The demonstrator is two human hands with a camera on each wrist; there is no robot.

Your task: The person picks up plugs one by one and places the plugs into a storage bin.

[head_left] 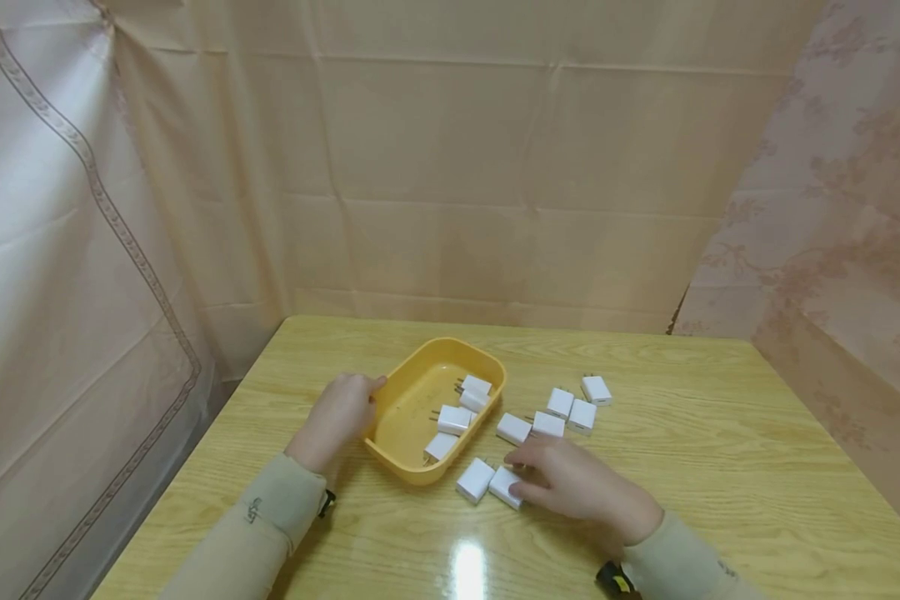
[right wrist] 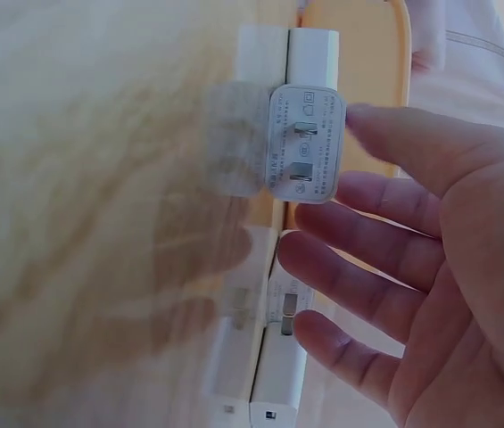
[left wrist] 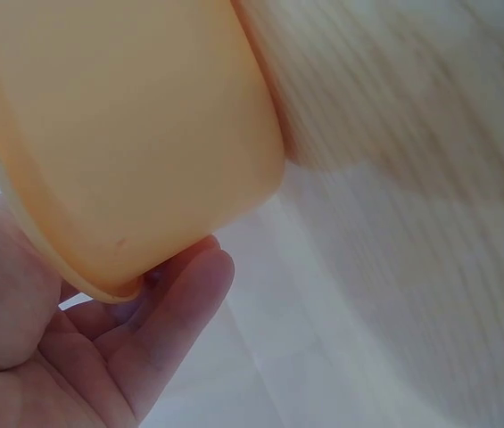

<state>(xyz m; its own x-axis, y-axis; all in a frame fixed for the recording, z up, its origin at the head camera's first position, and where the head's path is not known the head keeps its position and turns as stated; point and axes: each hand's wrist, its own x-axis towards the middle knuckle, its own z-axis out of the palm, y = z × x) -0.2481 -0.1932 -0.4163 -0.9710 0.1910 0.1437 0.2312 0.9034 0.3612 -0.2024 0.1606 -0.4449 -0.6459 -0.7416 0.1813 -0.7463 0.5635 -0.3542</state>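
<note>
White, block-shaped plastic chargers (head_left: 501, 483) lie in and beside the yellow plastic tub (head_left: 414, 476); the right hand (head_left: 573, 481), fingers loosely spread, is at one on the wood-grain table (head_left: 390, 533), contact uncertain; the left hand (head_left: 339, 418) grips the tub's rim.

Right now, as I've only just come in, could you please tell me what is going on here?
A person is handling white chargers. The left hand holds a yellow tray by its rim, with four white chargers lying inside. Seven more lie outside the tray on the wood-grain table. The right hand is at one of those, the nearer charger beside the tray, with the thumb by its edge and the fingers not closed round it.
</note>
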